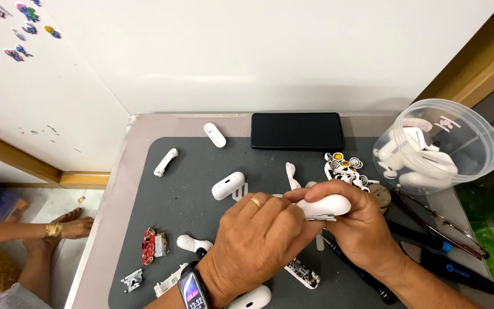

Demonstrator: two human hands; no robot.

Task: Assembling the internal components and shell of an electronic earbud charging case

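Observation:
Both my hands meet over the middle of a dark grey mat (190, 189). My right hand (355, 226) grips a white earbud charging case (327, 206) with a metal hinge showing at its lower edge. My left hand (258, 240), with a gold ring and a smartwatch on the wrist, pinches at the case's left end; what its fingertips hold is hidden. Around them lie white case parts: a closed case (227, 186), a lid (214, 135), a strip-shaped piece (166, 162), an earbud stem (291, 175), and a circuit board (302, 273).
A black phone (297, 131) lies at the mat's far edge. A clear plastic tub (435, 143) with white cases lies on its side at right. A pile of small round parts (344, 166), a red board (151, 246), glasses (441, 223) and dark tools (453, 266) lie about. Another person's feet (67, 228) show at left.

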